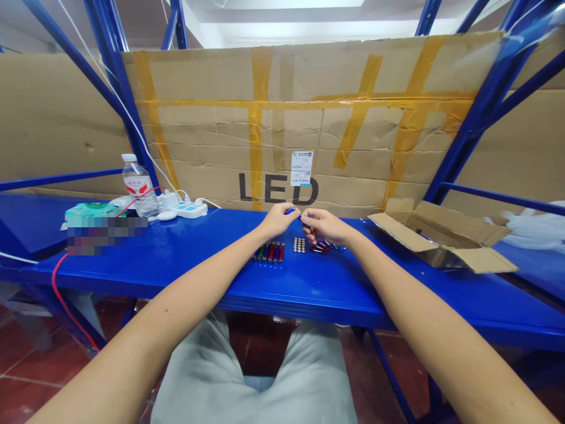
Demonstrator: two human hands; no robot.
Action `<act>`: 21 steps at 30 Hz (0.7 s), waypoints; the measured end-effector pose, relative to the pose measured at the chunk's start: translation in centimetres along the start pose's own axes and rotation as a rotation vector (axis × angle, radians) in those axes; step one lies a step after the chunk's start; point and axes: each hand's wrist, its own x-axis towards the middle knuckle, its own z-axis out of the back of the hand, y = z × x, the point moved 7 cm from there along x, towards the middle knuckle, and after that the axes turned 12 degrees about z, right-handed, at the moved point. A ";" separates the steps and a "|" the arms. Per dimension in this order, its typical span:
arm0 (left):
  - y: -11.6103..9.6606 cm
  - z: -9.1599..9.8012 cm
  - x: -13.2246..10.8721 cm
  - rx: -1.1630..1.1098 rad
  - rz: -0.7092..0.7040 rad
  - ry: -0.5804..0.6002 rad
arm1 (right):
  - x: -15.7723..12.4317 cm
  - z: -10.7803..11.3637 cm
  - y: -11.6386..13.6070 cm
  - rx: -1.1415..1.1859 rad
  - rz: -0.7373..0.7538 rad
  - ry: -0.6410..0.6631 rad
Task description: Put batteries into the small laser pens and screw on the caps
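My left hand (281, 219) is closed on a small blue tube (289, 211) above the blue table. Close beside it, my right hand (321, 225) pinches a small dark blue piece (301, 218) at its fingertips; whether the two pieces touch is too small to tell. Below my left hand lies a row of several coloured metal tubes (271, 252), red, green and purple. Small silver round pieces (299, 245) form a grid between the hands. Loose red and coloured parts (321, 247) lie under my right hand, partly hidden by it.
An open cardboard box (436, 232) sits on the right of the blue table (309, 288). At the left stand a water bottle (140, 187), a power strip (190, 208) with cables and a green packet (90, 212). A large cardboard sheet (212, 141) rises behind.
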 end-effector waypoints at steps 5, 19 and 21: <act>-0.7 0.3 0.1 0.106 -0.128 -0.015 | 0.2 0.2 0.4 0.174 0.020 -0.121; -1.9 0.1 -1.3 0.335 -0.312 -0.126 | 0.6 1.8 0.2 0.043 0.057 -0.344; -1.8 0.0 -1.3 0.373 -0.323 -0.144 | 0.7 1.7 0.3 -0.001 0.096 -0.354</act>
